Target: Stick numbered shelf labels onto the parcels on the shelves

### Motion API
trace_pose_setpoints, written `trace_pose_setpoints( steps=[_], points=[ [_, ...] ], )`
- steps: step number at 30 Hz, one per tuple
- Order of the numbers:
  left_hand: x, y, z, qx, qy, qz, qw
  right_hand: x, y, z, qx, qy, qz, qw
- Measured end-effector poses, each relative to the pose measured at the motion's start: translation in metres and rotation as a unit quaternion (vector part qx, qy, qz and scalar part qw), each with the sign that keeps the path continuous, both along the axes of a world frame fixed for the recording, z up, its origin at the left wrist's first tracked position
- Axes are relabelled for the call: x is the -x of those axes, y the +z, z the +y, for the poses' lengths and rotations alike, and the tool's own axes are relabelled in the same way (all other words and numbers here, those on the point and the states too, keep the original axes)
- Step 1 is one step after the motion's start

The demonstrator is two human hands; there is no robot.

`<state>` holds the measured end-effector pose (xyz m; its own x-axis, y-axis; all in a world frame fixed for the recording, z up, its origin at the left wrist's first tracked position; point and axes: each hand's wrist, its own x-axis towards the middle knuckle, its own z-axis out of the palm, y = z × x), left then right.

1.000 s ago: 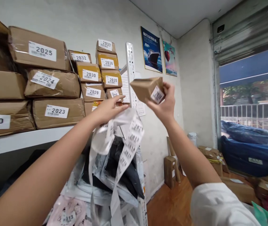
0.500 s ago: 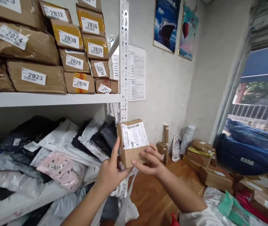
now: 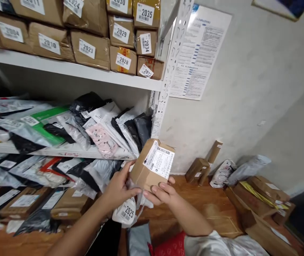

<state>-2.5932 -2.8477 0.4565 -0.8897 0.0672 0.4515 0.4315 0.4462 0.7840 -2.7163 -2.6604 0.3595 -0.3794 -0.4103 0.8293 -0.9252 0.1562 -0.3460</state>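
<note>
A small cardboard box is held up in front of me, tilted. A white shipping label with a barcode covers part of its top and folds over an edge. My left hand grips the box along its left side, thumb at the near edge. On the lower right, the fingers of my right hand press against the box. Below my left hand hangs a white roll of number labels reading 2025, with a loose strip trailing; what holds it is hidden.
To the left stands a white shelf rack with numbered cardboard boxes above and bagged parcels below. More boxes, a tube and wrapped parcels lie on the wooden floor at right. A red bag lies below.
My view has swung down and left, showing more of the lower shelves. The box has tilted in my hands, and the label roll shows more fully. Both hands keep their hold.
</note>
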Motion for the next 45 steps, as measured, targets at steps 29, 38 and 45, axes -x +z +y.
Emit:
trace_pose_setpoints(
  steps=[29, 38, 45],
  points=[
    [-0.207, -0.049, -0.187, -0.006, -0.164, -0.13, 0.978, -0.353, -0.038, -0.139, 0.252, -0.015, -0.303, 0.919],
    [-0.303, -0.079, -0.134, 0.108, -0.336, -0.189, 0.916, -0.559, -0.059, -0.123, 0.461, -0.117, -0.339, 0.811],
    [-0.394, -0.117, 0.028, 0.254, -0.59, -0.171, 0.747, -0.718, -0.095, -0.048, 0.68, -0.195, -0.3, 0.64]
  ],
)
